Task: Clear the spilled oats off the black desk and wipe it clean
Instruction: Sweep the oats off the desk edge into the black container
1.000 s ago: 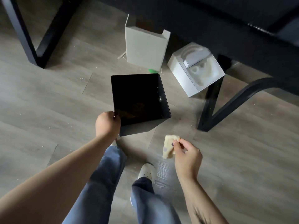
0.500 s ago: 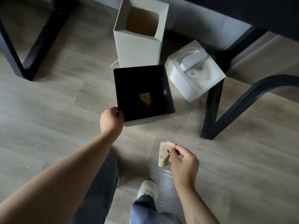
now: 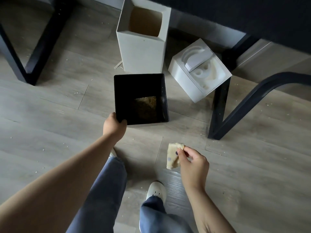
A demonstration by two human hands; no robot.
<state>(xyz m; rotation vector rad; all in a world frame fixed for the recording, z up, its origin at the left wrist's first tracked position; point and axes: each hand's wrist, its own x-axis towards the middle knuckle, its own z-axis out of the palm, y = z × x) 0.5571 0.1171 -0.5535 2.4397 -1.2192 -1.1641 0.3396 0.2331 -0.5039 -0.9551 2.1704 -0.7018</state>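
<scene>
Left grip (image 3: 115,126): clenched on the near-left corner of the black bin (image 3: 122,98).
Oats (image 3: 146,106): heaped on the bin's bottom, just beyond and right of the left grip.
Right grip (image 3: 193,163): pinching a pale yellow cloth (image 3: 172,158) that hangs at its left side.

Head camera looks steeply down at the floor (image 3: 50,115).

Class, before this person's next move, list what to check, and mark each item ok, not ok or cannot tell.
1. Grip on the bin: ok, the left hand holds its corner.
2. The oats lie in the bin's bottom: ok.
3. Hold on the cloth: ok, the right hand pinches it.
4. The floor is free of crumbs: not ok.
5. The desk is wiped: cannot tell, only a dark part shows.
</scene>
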